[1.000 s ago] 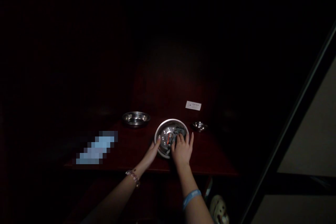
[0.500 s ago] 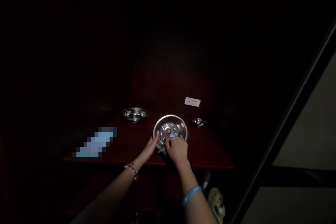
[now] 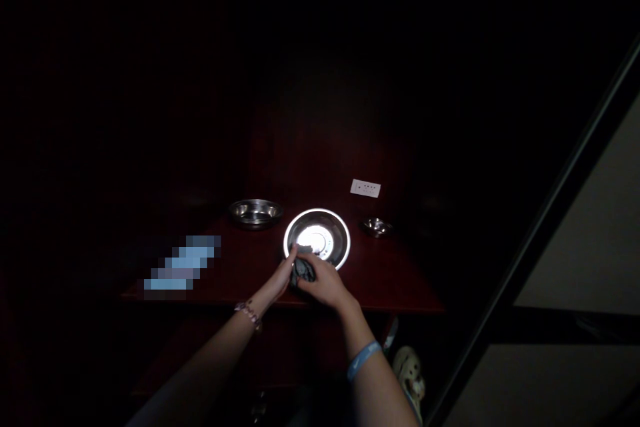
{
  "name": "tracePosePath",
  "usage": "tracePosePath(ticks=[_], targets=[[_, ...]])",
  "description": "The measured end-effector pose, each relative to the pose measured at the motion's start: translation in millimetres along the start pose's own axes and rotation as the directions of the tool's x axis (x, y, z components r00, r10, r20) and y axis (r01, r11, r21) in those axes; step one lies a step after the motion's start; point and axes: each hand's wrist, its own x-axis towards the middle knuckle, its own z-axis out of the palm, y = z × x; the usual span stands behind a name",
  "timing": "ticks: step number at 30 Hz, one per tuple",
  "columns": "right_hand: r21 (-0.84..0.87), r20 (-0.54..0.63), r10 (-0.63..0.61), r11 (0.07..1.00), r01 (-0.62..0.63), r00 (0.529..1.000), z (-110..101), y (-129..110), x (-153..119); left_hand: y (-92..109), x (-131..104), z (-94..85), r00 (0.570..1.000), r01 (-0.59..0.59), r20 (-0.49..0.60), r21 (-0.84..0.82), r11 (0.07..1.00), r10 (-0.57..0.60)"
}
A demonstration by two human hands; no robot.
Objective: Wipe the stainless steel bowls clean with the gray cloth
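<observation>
A shiny metal bowl [image 3: 343,240] is tipped toward me above the dark red table, with a bright glare inside it. My left hand [image 3: 280,281] grips its near left edge, the thumb on the rim and the other fingers hidden behind. My right hand [image 3: 324,281] is closed on a dark grey cloth [image 3: 302,272] and presses it against the bowl's near rim, close to my left thumb. Part of the cloth lies inside the bowl.
A shallow metal dish [image 3: 256,213] stands at the back left of the table [image 3: 400,287], and a small metal bowl [image 3: 377,227] at the right. A white card or panel [image 3: 365,188] is behind. A blurred-out bluish patch [image 3: 183,263] covers the left. Below right is a pale clog [image 3: 409,370].
My right hand has moved the cloth left and toward me, from the bowl's near right side to beside my left thumb. The bowl has tilted, and glare now covers its inside.
</observation>
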Motion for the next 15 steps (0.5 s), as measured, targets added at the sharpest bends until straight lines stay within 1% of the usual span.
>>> tracePosePath(ticks=[3, 6, 9, 11, 12, 14, 15], targets=[[-0.14, 0.025, 0.027, 0.99, -0.023, 0.999, -7.9, -3.7, -1.0, 4.7, -4.9, 3.3, 1.0, -0.013, 0.013, -0.052, 0.999, 0.014], [-0.287, 0.01, 0.039, 0.957, -0.034, 0.999, -12.2, -11.2, -2.5, 9.8, -10.2, 6.4, 1.0, -0.005, -0.023, -0.066, 0.998, 0.003], [-0.349, 0.014, 0.092, 0.933, -0.082, 0.996, -17.5, -14.1, -3.7, 13.2, -14.0, 8.6, 0.999, -0.015, -0.035, -0.082, 0.996, 0.012], [-0.32, 0.014, 0.147, 0.938, -0.135, 0.989, -23.5, -9.8, -5.2, 13.9, -14.8, 9.6, 1.0, 0.001, -0.026, -0.093, 0.996, -0.003], [-0.275, 0.011, 0.163, 0.949, -0.154, 0.986, -27.1, -5.7, -6.3, 13.7, -14.5, 10.0, 1.0, 0.017, -0.02, -0.1, 0.995, -0.019], [-0.125, -0.012, 0.163, 0.979, -0.163, 0.987, -34.6, 4.4, -9.4, 13.1, -13.1, 11.0, 0.998, 0.046, -0.024, -0.117, 0.992, -0.049], [-0.054, -0.058, 0.166, 0.984, -0.169, 0.984, -38.1, 9.3, -11.1, 12.7, -12.2, 11.6, 0.997, 0.063, -0.034, -0.125, 0.99, -0.067]])
